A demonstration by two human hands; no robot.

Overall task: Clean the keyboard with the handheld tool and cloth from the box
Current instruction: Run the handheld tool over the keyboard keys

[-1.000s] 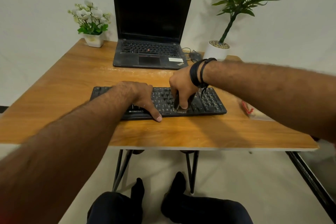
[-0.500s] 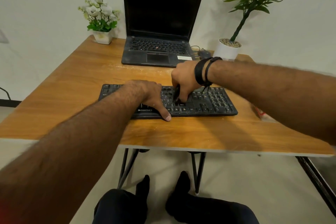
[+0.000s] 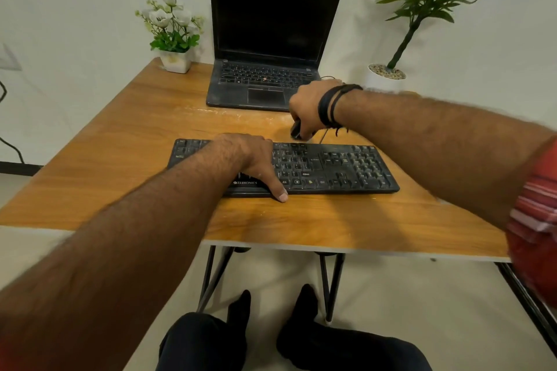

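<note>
A black keyboard (image 3: 337, 167) lies across the middle of the wooden table (image 3: 99, 166). My left hand (image 3: 250, 159) rests flat on its left half, thumb reaching down over the front edge. My right hand (image 3: 306, 108) hovers just behind the keyboard's back edge, over the bare table, fingers curled round a small dark handheld tool (image 3: 296, 130) whose tip points down. Only the tool's lower end shows below the fist. No cloth and no box are visible.
An open black laptop (image 3: 265, 69) stands behind the keyboard. A white pot of flowers (image 3: 174, 39) sits at the back left corner, a potted green plant (image 3: 388, 72) at the back right. A thin cable (image 3: 324, 135) runs behind the keyboard. The table's front edge is near my knees.
My right hand has lifted the tool off the keys and moved it back past the keyboard's rear edge. The left hand has stayed on the keyboard. The camera has shifted a little.
</note>
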